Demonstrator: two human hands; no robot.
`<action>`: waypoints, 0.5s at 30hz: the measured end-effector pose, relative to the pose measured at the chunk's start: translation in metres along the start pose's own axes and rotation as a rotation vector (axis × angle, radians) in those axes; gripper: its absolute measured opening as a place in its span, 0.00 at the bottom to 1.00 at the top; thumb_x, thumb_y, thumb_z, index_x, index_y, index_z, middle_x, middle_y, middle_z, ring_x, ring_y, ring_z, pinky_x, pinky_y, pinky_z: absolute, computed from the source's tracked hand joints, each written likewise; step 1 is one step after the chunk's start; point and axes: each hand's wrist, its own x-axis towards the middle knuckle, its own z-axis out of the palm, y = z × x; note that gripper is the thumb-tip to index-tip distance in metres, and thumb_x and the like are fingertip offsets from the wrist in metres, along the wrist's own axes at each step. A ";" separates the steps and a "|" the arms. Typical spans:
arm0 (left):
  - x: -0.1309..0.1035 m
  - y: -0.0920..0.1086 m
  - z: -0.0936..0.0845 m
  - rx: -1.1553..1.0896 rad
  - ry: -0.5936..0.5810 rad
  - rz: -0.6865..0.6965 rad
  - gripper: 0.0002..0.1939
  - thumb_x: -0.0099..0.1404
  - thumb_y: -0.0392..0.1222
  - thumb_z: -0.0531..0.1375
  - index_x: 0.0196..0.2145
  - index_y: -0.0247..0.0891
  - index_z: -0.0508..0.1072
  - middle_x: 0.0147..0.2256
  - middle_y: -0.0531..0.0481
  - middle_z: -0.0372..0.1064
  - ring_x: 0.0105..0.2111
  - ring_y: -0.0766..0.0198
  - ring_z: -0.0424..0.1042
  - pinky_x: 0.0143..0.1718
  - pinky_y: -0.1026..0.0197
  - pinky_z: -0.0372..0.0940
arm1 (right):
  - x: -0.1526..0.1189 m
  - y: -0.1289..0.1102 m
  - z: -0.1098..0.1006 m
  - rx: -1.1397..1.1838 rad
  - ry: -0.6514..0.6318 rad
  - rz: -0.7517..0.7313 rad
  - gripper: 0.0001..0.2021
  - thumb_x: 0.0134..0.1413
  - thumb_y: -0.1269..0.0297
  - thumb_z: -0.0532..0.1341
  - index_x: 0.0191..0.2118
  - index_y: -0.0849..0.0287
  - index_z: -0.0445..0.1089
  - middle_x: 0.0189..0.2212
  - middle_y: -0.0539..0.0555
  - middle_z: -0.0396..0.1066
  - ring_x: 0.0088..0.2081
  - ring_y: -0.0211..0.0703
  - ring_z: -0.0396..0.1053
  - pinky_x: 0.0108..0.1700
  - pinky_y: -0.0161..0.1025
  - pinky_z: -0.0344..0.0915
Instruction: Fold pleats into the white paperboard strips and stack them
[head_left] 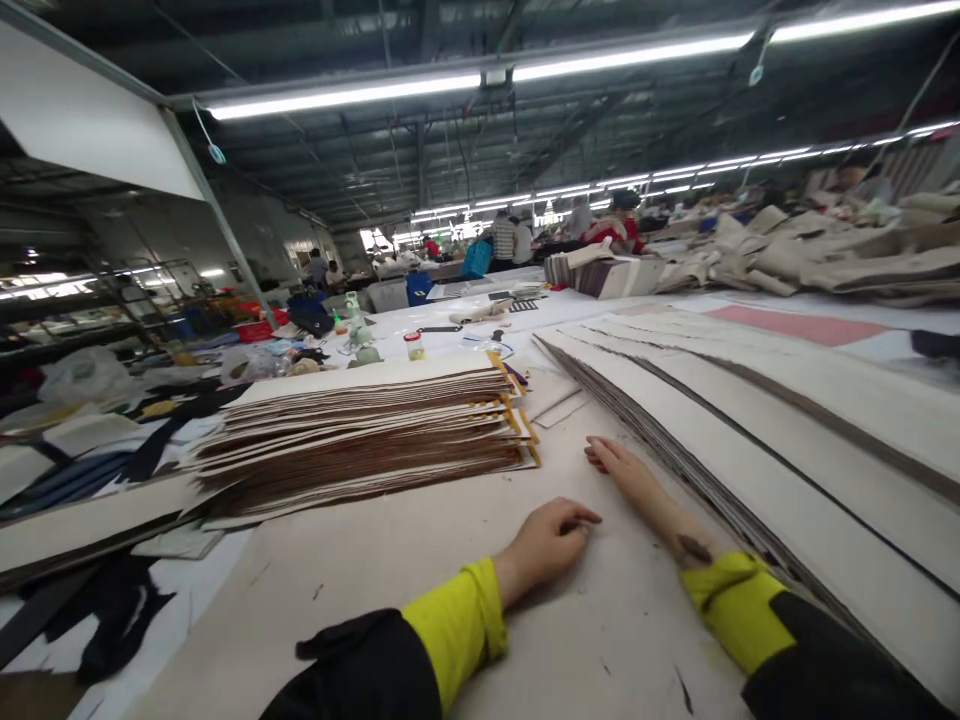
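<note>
My left hand [546,543] rests low over a large pale sheet [360,590] on the table, its index finger stretched out and the other fingers loosely bent, nothing visible in it. Farther forward and to the right, my right hand [613,462] reaches over the same sheet, fingers apart and holding nothing that I can see. Beside the right hand lies a broad fanned stack of white panels with dark undersides [675,400]. To the left stands a thick pile of cut pieces [367,425], white on top with brown edges and yellowish ends.
Beyond the pile are a small red-lidded jar [414,346] and a greenish bottle [355,315]. Farther back lie bundled pieces [604,273] and heaped beige material [817,250]. Black scraps [112,610] lie at the left. A person in red [621,232] is in the distance.
</note>
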 end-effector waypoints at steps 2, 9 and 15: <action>-0.044 0.006 -0.024 -0.042 -0.044 -0.006 0.14 0.54 0.31 0.53 0.38 0.33 0.73 0.37 0.46 0.71 0.38 0.64 0.68 0.44 0.61 0.62 | -0.004 -0.017 0.001 -0.013 -0.011 0.090 0.16 0.54 0.54 0.52 0.37 0.62 0.68 0.33 0.57 0.71 0.35 0.43 0.69 0.41 0.44 0.66; -0.146 0.009 -0.092 -0.296 -0.057 -0.263 0.11 0.57 0.35 0.53 0.36 0.33 0.72 0.36 0.47 0.71 0.38 0.64 0.68 0.43 0.62 0.60 | 0.005 -0.101 0.026 -0.049 -0.074 0.208 0.22 0.58 0.49 0.48 0.46 0.63 0.63 0.36 0.55 0.68 0.34 0.39 0.68 0.37 0.42 0.66; -0.148 0.005 -0.094 -0.344 -0.101 -0.253 0.11 0.58 0.35 0.53 0.36 0.33 0.73 0.35 0.48 0.72 0.37 0.65 0.68 0.42 0.64 0.60 | 0.037 -0.157 0.069 -0.178 -0.103 0.181 0.24 0.56 0.46 0.50 0.47 0.62 0.63 0.38 0.55 0.68 0.35 0.40 0.67 0.38 0.44 0.65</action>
